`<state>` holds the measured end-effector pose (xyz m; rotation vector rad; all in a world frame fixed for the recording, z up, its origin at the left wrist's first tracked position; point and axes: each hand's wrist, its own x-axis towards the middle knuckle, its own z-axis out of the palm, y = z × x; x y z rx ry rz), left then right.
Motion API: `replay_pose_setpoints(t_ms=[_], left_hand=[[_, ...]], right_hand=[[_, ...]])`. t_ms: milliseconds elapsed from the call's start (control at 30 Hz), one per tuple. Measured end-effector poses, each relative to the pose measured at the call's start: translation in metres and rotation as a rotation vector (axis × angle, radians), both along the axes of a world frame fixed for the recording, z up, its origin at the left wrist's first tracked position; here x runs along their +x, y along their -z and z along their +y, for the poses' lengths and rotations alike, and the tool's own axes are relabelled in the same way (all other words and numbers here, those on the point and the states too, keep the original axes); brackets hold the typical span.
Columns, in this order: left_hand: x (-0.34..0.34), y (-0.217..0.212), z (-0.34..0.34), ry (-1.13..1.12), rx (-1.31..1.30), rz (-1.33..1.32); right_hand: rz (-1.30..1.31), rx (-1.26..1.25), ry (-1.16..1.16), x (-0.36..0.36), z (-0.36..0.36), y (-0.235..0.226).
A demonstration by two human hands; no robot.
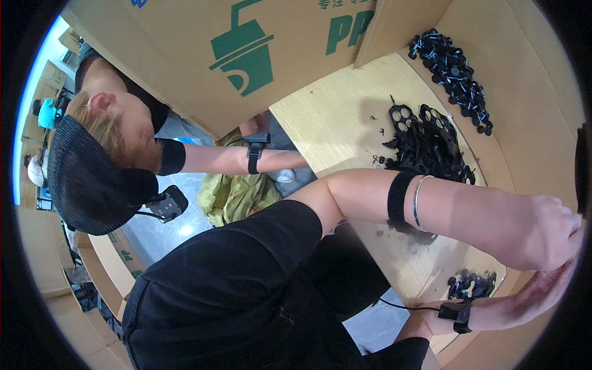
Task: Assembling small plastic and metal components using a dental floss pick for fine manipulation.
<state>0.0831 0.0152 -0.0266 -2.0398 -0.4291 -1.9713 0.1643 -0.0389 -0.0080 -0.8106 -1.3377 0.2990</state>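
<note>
My left hand [546, 231] is at the far right edge, its fingers curled closed. What they grip, if anything, is hidden. Just below it and close against it is my right hand [555, 283], its fingers out of sight. A black strap [401, 200] and a silver bangle [418, 202] circle my left forearm; my right wrist wears a small black device [455, 312]. Beyond my left forearm lies a heap of thin black moulded pieces [425, 145], some with ring-shaped holes. Near my right forearm is a small cluster of black round-headed parts [472, 285].
More black round-headed parts with metal pins [453, 77] line the far cardboard wall [524, 80]. Black scraps dot the pale wooden tabletop [333, 117]. A printed carton [179, 49] stands at its back left. At left, a co-worker in a black cap [92, 166] reaches past a yellow-green sack [231, 197].
</note>
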Motion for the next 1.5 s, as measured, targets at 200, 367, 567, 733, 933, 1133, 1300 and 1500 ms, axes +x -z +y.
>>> replay_pose_setpoints(t_ms=[200,367,567,733,933,1133,1300,1500], left_hand=[[-0.006,-0.007,0.001,0.077,-0.048,0.097],[-0.016,-0.010,-0.001,0.111,-0.100,0.168],[-0.018,-0.005,-0.004,0.042,-0.036,0.074],[-0.023,-0.001,-0.006,0.015,-0.059,0.074],[-0.027,0.010,-0.007,0.000,-0.094,0.057],[-0.030,0.009,-0.014,-0.028,-0.127,0.055],[-0.030,0.005,-0.023,-0.042,-0.150,0.052],[-0.032,0.007,-0.027,-0.048,-0.185,0.047]], right_hand=[[-0.141,-0.007,0.089,0.103,0.035,0.001],[-0.064,-0.019,0.209,0.081,0.028,0.001],[-0.095,0.017,0.024,0.106,0.054,-0.005],[-0.056,0.026,0.175,0.093,0.042,-0.001],[-0.065,0.036,0.122,-0.080,-0.037,-0.007],[-0.056,0.050,0.044,-0.095,-0.049,-0.005],[-0.051,0.066,-0.011,-0.090,-0.054,-0.003],[-0.050,0.078,-0.068,-0.121,-0.055,0.005]])
